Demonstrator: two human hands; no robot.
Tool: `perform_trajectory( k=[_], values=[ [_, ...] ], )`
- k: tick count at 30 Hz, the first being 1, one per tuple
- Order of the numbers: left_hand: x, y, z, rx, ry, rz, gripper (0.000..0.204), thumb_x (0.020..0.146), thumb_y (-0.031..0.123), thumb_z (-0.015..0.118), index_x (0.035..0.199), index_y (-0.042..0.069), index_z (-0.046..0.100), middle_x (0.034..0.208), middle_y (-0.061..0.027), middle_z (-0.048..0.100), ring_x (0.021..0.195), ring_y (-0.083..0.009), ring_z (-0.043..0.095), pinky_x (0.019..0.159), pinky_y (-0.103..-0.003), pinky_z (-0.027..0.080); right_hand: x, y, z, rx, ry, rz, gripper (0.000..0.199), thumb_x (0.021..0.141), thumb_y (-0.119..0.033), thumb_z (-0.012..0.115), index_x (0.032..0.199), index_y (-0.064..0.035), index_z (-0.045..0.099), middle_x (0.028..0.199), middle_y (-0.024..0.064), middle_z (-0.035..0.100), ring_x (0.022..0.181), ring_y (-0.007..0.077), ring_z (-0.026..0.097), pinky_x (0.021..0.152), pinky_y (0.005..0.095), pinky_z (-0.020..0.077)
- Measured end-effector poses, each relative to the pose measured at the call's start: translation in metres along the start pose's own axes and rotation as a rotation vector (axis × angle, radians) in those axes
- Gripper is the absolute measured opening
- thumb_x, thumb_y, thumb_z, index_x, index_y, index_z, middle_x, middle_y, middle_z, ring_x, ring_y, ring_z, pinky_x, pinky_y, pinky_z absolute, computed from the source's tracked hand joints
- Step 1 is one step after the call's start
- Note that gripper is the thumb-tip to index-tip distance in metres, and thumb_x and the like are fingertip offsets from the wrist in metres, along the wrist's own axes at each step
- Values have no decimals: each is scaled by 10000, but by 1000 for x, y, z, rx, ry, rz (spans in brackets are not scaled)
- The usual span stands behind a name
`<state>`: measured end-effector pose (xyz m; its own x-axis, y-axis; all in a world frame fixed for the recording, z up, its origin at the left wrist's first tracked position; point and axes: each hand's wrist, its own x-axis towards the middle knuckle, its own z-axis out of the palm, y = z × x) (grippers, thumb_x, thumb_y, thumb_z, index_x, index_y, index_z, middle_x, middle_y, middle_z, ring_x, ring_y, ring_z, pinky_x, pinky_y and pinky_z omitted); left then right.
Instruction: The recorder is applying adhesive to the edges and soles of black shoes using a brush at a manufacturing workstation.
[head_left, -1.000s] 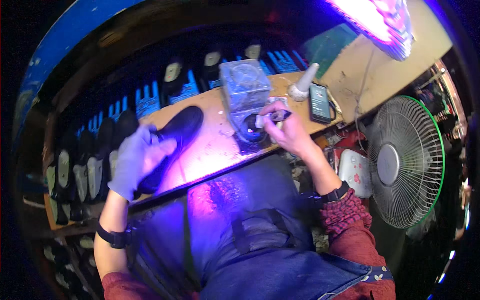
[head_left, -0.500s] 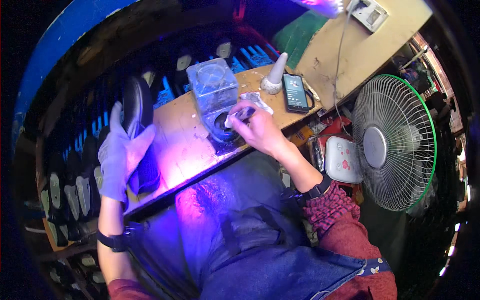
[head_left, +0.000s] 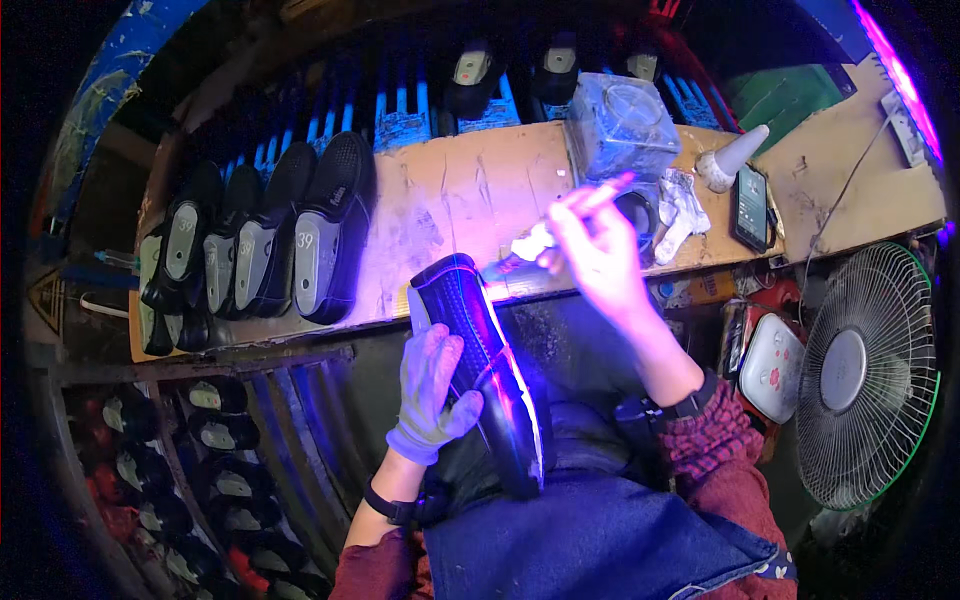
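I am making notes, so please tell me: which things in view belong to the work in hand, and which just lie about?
In the work:
black shoe with perforated upper, in the grey-gloved left hand
white-ended tool, kind unclear, in the bare right hand

Apparently just nearby:
black rectangular phone
rounded white case with red flowers
round wire fan with green rim
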<state>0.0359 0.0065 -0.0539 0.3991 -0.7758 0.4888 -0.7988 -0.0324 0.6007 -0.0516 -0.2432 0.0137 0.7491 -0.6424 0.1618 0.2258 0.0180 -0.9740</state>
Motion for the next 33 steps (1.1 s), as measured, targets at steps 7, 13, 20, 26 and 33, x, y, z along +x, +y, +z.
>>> perform_trajectory(
  k=[7, 13, 20, 26, 33],
  values=[
    [4, -3, -1, 28, -17, 120, 681, 816, 485, 664, 1254, -24, 554, 1220, -237, 540, 1081, -427, 543, 949, -547, 430, 1, -4, 26, -244, -21, 98, 157, 980, -187, 620, 919, -51, 571, 700, 13, 613, 547, 80, 577, 500, 250, 451],
    [0, -4, -1, 20, -3, 146, 702, 787, 487, 695, 1255, -21, 569, 1260, -238, 539, 1126, -423, 543, 972, -544, 431, 59, 22, 33, -560, 95, 101, 339, 916, -332, 630, 906, 4, 586, 715, 170, 649, 673, 283, 673, 642, 413, 498],
    [6, 2, -3, 28, -66, 89, 747, 928, 593, 462, 1342, -28, 489, 1285, -289, 516, 1134, -484, 518, 989, -575, 384, 19, 2, 25, -351, -63, 124, 265, 918, -286, 643, 853, -30, 622, 704, 59, 661, 650, 119, 623, 603, 312, 486],
    [14, 6, 0, 81, -4, 101, 660, 806, 494, 645, 1174, -50, 585, 1169, -279, 562, 1025, -461, 560, 918, -542, 440, -16, -19, 14, -189, -156, 150, 165, 908, -187, 648, 830, -45, 620, 733, 3, 580, 635, 87, 512, 586, 277, 432],
    [21, 17, 2, 143, 73, 79, 574, 912, 365, 605, 1286, -65, 536, 1312, -288, 527, 1152, -485, 530, 996, -538, 409, -57, -58, 3, -195, -123, 85, 134, 938, -143, 617, 873, -33, 575, 709, -19, 546, 595, 41, 479, 529, 232, 400]
  ],
)
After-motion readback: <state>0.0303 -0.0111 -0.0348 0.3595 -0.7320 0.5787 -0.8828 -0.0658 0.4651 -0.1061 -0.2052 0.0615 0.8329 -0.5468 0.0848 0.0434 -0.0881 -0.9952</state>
